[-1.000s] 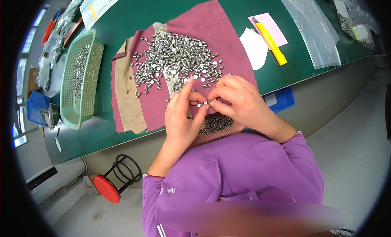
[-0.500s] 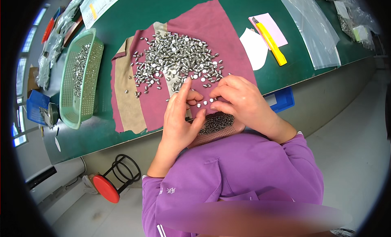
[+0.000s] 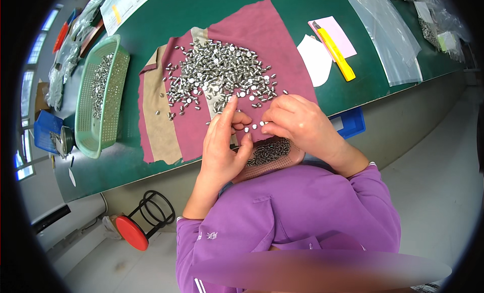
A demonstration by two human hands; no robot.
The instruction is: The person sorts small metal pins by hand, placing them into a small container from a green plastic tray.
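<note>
A heap of small silvery metal studs with round heads is spread over a maroon cloth with tan strips. Near the cloth's front edge, a short row of the studs lies between my hands. My right hand pinches the rightmost stud of that row between thumb and fingertips. On the other side, my left hand is open, its index finger pointing away from me and its thumb apart. Its bent fingers are close to the leftmost stud and seem to hold nothing.
A pink basket of dark metal pieces sits below my hands, against my body. To the left stands a green basket with more metal parts. A yellow utility knife rests on pink paper at the right. Plastic bags lie beyond.
The fingertips of my right hand have drawn closer together around the rightmost stud. My left hand has hardly moved, and the heap looks the same.
</note>
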